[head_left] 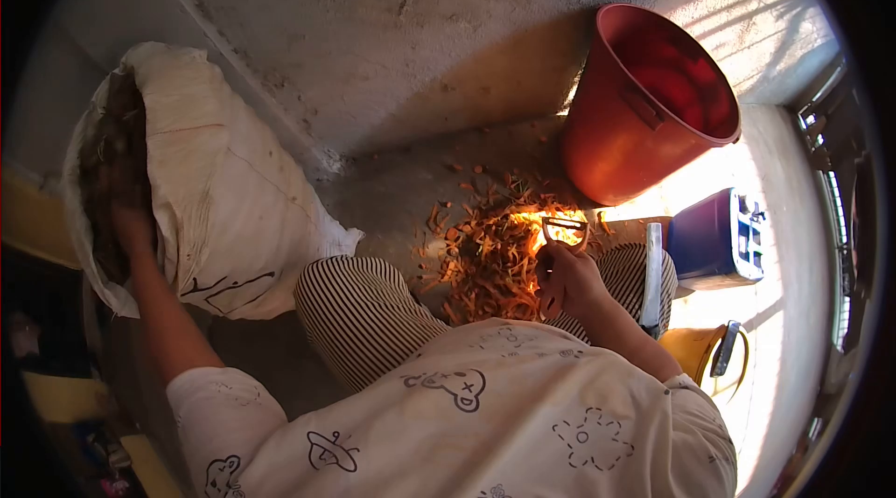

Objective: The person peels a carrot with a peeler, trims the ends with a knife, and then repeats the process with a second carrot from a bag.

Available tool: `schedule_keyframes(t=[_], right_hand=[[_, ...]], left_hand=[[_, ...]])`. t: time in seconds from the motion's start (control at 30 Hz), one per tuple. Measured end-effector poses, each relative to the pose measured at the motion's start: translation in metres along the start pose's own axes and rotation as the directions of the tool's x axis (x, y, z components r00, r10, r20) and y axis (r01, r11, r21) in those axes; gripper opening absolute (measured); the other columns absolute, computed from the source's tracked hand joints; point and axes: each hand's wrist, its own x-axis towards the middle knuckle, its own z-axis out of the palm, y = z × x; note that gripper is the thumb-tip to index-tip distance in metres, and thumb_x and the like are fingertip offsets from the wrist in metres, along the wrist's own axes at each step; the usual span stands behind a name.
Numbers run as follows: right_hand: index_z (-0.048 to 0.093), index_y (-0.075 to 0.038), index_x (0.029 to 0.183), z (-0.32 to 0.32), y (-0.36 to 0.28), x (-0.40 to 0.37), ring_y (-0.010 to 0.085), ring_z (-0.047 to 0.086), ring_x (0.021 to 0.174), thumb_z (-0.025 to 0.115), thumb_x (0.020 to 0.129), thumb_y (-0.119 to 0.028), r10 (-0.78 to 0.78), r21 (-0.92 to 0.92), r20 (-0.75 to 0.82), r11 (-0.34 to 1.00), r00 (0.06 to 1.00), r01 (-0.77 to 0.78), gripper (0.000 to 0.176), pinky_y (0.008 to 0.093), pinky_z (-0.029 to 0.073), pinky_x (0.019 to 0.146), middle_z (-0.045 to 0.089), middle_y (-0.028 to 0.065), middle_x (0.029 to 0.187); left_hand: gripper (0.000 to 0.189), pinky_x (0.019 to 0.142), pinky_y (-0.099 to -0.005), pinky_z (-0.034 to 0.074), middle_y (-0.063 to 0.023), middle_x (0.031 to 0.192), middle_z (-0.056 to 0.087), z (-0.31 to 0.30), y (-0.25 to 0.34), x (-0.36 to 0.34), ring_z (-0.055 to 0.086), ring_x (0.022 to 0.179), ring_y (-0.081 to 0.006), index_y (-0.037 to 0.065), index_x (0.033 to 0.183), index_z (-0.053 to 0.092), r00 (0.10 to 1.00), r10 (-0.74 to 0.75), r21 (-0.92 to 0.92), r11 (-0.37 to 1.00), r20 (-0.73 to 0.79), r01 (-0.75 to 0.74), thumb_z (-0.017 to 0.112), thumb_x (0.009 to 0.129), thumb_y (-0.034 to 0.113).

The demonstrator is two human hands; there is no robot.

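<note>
My left hand (129,209) reaches into the mouth of a white woven sack (233,171). Its fingers are lost in the shade inside, so what they touch cannot be made out. In front of my right knee, my right hand (571,279) is closed on a peeler (565,223), its wide head pointing away from me. Beneath and beyond the peeler spreads a heap of orange peelings (490,251) on the floor, brightly sunlit by the peeler head.
A tall red bucket (597,143) stands beyond the peelings, against the wall. To the right are a blue container (700,241) and a yellow bucket (686,349) with a handle. A long, flat grey strip (651,274) rises beside my right knee.
</note>
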Motion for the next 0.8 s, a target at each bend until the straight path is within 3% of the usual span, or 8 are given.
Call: schedule_keyframes(t=[0.07, 0.17, 0.27, 0.43, 0.5, 0.6, 0.73, 0.8], right_hand=[[0.047, -0.003, 0.082, -0.003, -0.001, -0.003, 0.0136, 0.044, 0.047, 0.045, 0.083, -0.020, 0.020, 0.020, -0.034, 1.000, 0.999, -0.019, 0.016, 0.0268, 0.038, 0.041, 0.048, 0.0050, 0.060], [0.047, -0.002, 0.090, -0.015, 0.007, 0.005, 0.0121, 0.045, 0.050, 0.046, 0.081, -0.014, 0.037, -0.078, -0.025, 0.996, 0.999, -0.039, 0.015, 0.0253, 0.038, 0.041, 0.049, 0.0051, 0.063], [0.045, 0.000, 0.097, -0.016, 0.014, 0.011, 0.0109, 0.046, 0.052, 0.045, 0.079, -0.009, 0.030, -0.271, 0.041, 0.962, 0.999, -0.017, 0.020, 0.0235, 0.037, 0.041, 0.049, 0.0054, 0.066], [0.046, 0.001, 0.100, -0.005, 0.003, -0.005, 0.0090, 0.044, 0.048, 0.047, 0.083, -0.018, -0.043, -0.227, -0.002, 0.973, 0.999, 0.042, 0.025, 0.0222, 0.035, 0.039, 0.046, 0.0020, 0.060], [0.045, 0.000, 0.101, -0.012, -0.003, -0.006, 0.0082, 0.043, 0.047, 0.047, 0.084, -0.022, -0.056, -0.318, -0.017, 0.947, 0.998, 0.047, 0.028, 0.0219, 0.034, 0.038, 0.044, 0.0005, 0.058], [0.042, -0.001, 0.109, -0.030, -0.003, 0.007, 0.0079, 0.042, 0.046, 0.047, 0.084, -0.021, -0.106, -0.383, -0.080, 0.921, 0.991, 0.068, 0.032, 0.0217, 0.037, 0.039, 0.042, -0.0010, 0.057], [0.044, -0.001, 0.110, -0.021, -0.019, -0.005, 0.0072, 0.046, 0.054, 0.053, 0.078, -0.012, -0.208, -0.338, -0.019, 0.922, 0.978, 0.189, 0.035, 0.0206, 0.045, 0.051, 0.048, 0.0001, 0.065], [0.048, -0.001, 0.107, -0.024, -0.027, -0.002, 0.0075, 0.049, 0.056, 0.056, 0.075, -0.009, -0.302, -0.594, 0.066, 0.754, 0.951, 0.280, 0.034, 0.0210, 0.045, 0.051, 0.053, 0.0024, 0.069]], left_hand=[[0.040, 0.078, -0.0342, 0.039, -0.0219, 0.099, 0.052, -0.015, 0.037, 0.011, 0.049, 0.093, -0.0333, -0.006, 0.099, 0.048, 0.969, -0.140, -0.063, 0.990, -0.202, 0.130, 0.046, 0.082, 0.031], [0.035, 0.053, -0.0243, 0.039, -0.0076, 0.073, 0.050, -0.047, 0.101, 0.007, 0.049, 0.065, -0.0154, 0.000, 0.086, 0.047, 0.810, -0.505, -0.640, 0.524, 0.297, 0.561, 0.050, 0.081, 0.035], [0.027, 0.046, -0.0192, 0.033, 0.0038, 0.063, 0.041, -0.062, 0.221, -0.024, 0.039, 0.054, -0.0046, 0.004, 0.085, 0.049, 0.857, -0.091, -0.819, 0.257, 0.508, 0.513, 0.052, 0.080, 0.030], [0.029, 0.074, -0.0227, 0.044, -0.0070, 0.092, 0.058, 0.009, 0.288, -0.081, 0.054, 0.084, -0.0121, -0.001, 0.095, 0.054, 0.636, 0.258, -0.684, 0.351, 0.727, 0.640, 0.063, 0.067, -0.003], [0.024, 0.070, -0.0230, 0.045, -0.0066, 0.090, 0.058, 0.019, 0.309, -0.092, 0.055, 0.079, -0.0130, 0.000, 0.093, 0.054, 0.679, 0.258, -0.725, 0.197, 0.688, 0.660, 0.062, 0.071, 0.003], [0.022, 0.067, -0.0238, 0.047, -0.0066, 0.087, 0.057, 0.058, 0.326, -0.117, 0.055, 0.073, -0.0146, 0.001, 0.093, 0.052, 0.581, 0.280, -0.383, -0.529, 0.764, 0.757, 0.059, 0.076, 0.013], [0.029, 0.050, -0.0277, 0.048, -0.0079, 0.078, 0.054, 0.090, 0.352, -0.150, 0.055, 0.062, -0.0171, 0.004, 0.099, 0.048, 0.234, 0.395, 0.105, -0.671, 0.888, 0.734, 0.052, 0.081, 0.026], [0.030, 0.045, -0.0276, 0.048, -0.0087, 0.077, 0.053, 0.091, 0.361, -0.160, 0.054, 0.061, -0.0165, 0.004, 0.098, 0.049, 0.092, 0.550, 0.320, -0.606, 0.830, 0.728, 0.048, 0.082, 0.029]])
